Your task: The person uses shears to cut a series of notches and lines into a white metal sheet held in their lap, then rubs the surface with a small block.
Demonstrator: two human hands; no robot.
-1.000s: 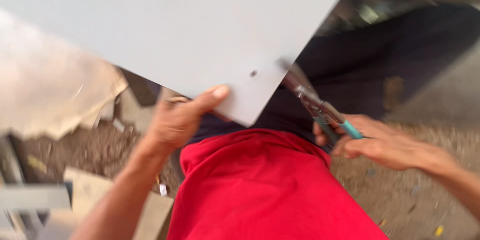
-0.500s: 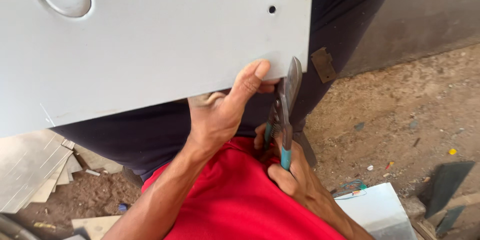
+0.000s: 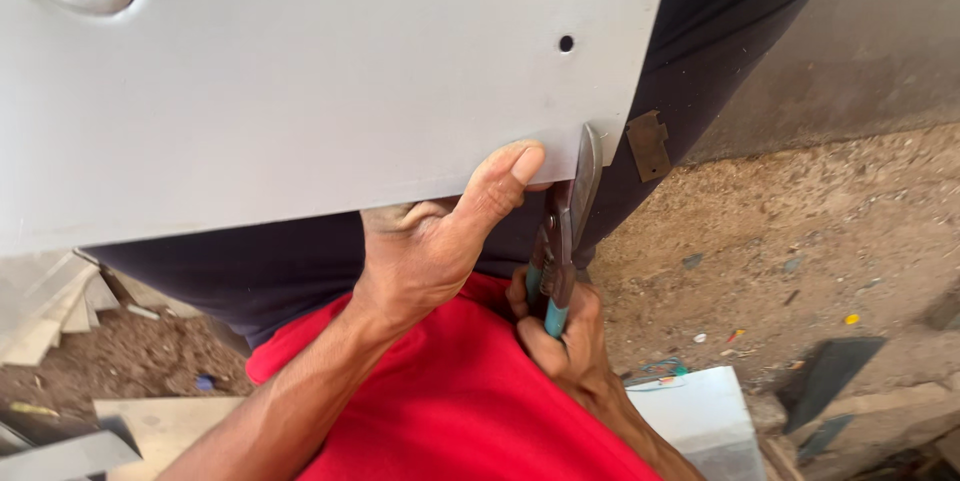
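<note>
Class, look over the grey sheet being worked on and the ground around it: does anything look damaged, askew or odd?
Yes. The grey sheet has a short slit at its upper right edge, and offcuts and scraps litter the dirt ground.

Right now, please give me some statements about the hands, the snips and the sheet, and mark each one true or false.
1. The left hand grips the lower edge of the grey sheet. True.
2. The right hand holds a hammer. False: it holds snips with teal handles.
3. The snips' blades meet the sheet's lower edge near its right corner. True.
4. The sheet has no holes. False: a small round hole sits near its right side.
5. The ground is dirt. True.
</note>
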